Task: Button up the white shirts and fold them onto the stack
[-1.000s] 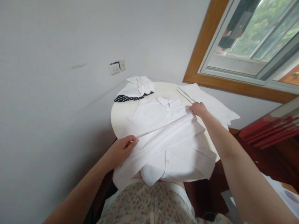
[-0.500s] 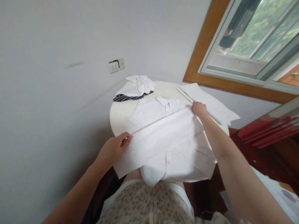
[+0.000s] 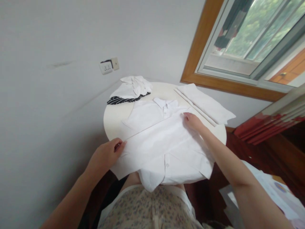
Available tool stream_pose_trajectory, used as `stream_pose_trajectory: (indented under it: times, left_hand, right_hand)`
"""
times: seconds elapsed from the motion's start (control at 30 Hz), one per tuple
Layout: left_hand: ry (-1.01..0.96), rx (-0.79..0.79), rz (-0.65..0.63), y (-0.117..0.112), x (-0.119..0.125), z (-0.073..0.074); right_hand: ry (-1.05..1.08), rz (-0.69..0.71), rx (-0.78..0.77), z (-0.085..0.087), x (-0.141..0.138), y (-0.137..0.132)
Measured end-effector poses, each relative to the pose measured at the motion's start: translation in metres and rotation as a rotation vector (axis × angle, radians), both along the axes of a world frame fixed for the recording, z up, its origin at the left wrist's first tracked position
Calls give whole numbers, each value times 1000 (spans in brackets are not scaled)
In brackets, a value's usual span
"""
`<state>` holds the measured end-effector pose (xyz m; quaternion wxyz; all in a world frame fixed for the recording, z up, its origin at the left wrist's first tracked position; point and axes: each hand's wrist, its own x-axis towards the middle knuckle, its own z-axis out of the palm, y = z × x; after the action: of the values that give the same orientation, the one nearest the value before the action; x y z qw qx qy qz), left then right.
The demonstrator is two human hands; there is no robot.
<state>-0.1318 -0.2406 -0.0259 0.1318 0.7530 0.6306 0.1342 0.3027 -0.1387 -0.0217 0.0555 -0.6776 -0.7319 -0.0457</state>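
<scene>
A white button-up shirt [image 3: 152, 146] lies spread over a round white table [image 3: 111, 117], its collar toward the far side. One long piece of it is folded slantwise across the front, and its lower edge hangs over the table toward me. My left hand [image 3: 108, 154] pinches the left end of this fold, thumb and fingers closed. On the right, my right hand [image 3: 192, 121] has its fingers together on the upper end of the fold, below the collar. The cloth between its fingertips is barely visible.
A crumpled white cloth [image 3: 135, 86] rests on a black-and-white striped one [image 3: 126, 100] at the back left. At the back right lies a folded white garment [image 3: 205, 103], partly past the table's edge. A wall with a socket [image 3: 106, 67] and a wood-framed window [image 3: 190, 74] stand behind.
My right hand has shifted left and slightly toward me over the shirt, away from the folded garment. My left hand keeps its place at the fold. The whole view has slid a little.
</scene>
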Motion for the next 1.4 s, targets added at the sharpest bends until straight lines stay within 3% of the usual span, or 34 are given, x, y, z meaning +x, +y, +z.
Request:
stream_pose_trajectory:
  times: [0.1,0.2,0.33,0.5,0.6,0.73,0.93,1.2,1.3,1.4]
  left_hand:
    - [21,2,-10,4,-3,-3]
    - [30,-16,-18,6,-5,-2]
    - [13,-7,-9,6,-5,2]
    - [47,26,29,7,-2,5]
    - [103,23,54,6,0,7]
    - [128,20,49,5,-1,8]
    - [53,-12,-18,-2,-10,8]
    - [-144,-19,43,-12,-22,-8]
    - [-245,18,57,-14,-25,-20]
    - [-197,50,83,-20,-25,-25]
  right_hand:
    - [-31,-40,2,-26,-4,-15]
    - [-6,-121,-17,-34,2,-16]
    - [34,-229,-57,-31,18,-8]
    - [-59,-240,16,-21,33,-3]
    - [-142,-167,92,-16,30,0]
    - [-108,-73,47,-20,13,10]
    - [18,-175,-24,-31,6,23]
    - [58,-225,-76,-29,16,26]
    - [4,-230,2,-25,13,21]
    - [-125,-199,144,-11,-3,13]
